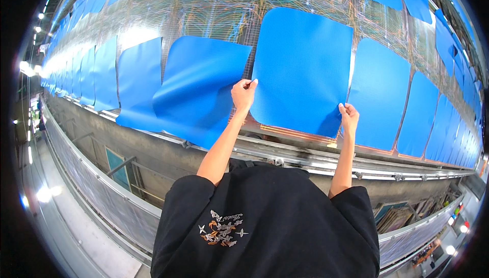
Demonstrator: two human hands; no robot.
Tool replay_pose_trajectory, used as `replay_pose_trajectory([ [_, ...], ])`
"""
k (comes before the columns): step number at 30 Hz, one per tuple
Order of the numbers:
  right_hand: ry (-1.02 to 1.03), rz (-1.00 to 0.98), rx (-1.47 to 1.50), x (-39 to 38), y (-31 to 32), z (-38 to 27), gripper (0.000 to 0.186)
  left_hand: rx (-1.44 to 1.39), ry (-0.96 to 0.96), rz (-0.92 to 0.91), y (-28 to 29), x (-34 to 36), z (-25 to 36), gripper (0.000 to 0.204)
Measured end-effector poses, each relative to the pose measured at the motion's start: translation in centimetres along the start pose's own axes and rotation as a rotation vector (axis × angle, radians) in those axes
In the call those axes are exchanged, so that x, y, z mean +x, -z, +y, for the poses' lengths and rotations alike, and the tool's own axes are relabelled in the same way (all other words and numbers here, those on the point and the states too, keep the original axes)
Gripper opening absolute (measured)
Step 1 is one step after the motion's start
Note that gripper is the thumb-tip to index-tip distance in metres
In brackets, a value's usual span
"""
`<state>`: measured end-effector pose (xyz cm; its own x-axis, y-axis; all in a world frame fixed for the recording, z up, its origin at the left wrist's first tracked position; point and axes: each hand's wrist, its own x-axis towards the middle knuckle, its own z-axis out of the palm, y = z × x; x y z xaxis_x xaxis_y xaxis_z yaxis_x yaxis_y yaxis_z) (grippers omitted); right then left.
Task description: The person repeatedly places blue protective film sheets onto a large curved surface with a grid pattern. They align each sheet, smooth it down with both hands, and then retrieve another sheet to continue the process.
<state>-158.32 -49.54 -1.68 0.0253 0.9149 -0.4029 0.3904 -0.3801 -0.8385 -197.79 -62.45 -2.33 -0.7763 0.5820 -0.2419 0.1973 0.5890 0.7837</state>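
A large blue sheet (303, 69) with rounded corners lies in front of me on a long table. My left hand (243, 95) is closed in a pinch at its left edge. At its lower right edge, my right hand (349, 117) pinches the border between thumb and fingers, and the sheet bends slightly into shadow there. Left of my left hand, a second blue sheet (204, 69) lies creased and askew, its lower part hanging past the table's front edge. My left wrist passes close by that rumpled sheet; whether they touch is unclear.
Rows of similar blue sheets (379, 92) run along the table to both sides, with more at the far side. The tabletop (214, 18) is marked with many coloured lines. A metal rail (407, 175) follows the front edge. Stacked flat items (395, 219) sit on a low shelf at right.
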Motion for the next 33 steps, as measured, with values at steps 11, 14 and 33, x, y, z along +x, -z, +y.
replay_pose_trajectory([
  [11,-0.019,0.050,0.009,0.26,-0.51,0.44,0.024,0.082,-0.027,-0.023,0.18,0.21,-0.28,0.031],
  [14,-0.023,0.070,0.003,0.45,-0.46,0.78,0.025,0.030,0.011,-0.042,-0.08,0.06,0.28,0.033],
  [33,-0.030,0.036,0.030,0.41,-0.49,0.95,0.021,0.089,-0.007,-0.050,-0.05,0.15,-0.14,0.031],
])
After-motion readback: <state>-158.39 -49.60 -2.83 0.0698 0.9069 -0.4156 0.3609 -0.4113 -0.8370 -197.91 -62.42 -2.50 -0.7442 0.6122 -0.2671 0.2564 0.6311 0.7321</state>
